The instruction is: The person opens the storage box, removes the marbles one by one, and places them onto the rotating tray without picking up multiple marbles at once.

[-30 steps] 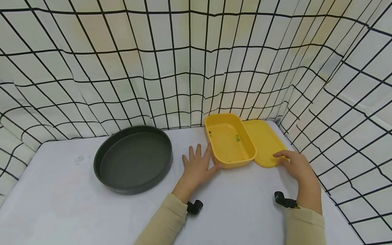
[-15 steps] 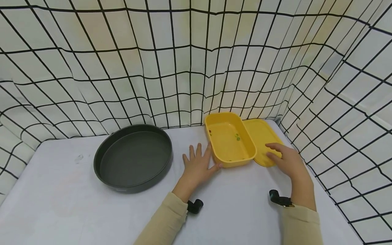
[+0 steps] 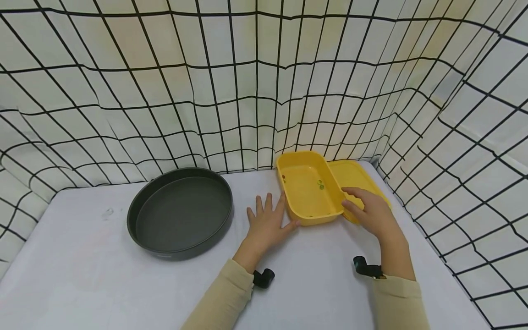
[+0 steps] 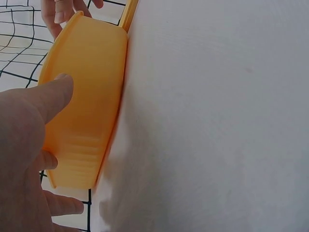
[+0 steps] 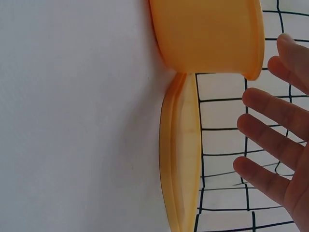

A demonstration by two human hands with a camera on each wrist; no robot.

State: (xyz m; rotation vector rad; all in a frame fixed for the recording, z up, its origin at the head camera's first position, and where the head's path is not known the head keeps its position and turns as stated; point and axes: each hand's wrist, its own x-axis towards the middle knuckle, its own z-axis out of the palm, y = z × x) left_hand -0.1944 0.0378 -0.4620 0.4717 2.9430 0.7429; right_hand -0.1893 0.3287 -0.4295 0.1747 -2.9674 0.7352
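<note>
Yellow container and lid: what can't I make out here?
Green marks inside the yellow container, head view: too small to identify.
Yellow lid, head view: partly covered by the right hand.
Right wrist view: container cut off by the top edge, lid by the bottom.

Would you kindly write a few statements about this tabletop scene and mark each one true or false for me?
1. The round dark grey pan stands to the left of the yellow rectangular container. True.
2. The left hand has its fingers spread beside the container. True.
3. The right hand hovers above the yellow lid. True.
4. The lid is fitted on top of the container. False: it lies to the container's right, leaving the container open.
5. The left hand is gripping the pan. False: a gap separates them.
</note>
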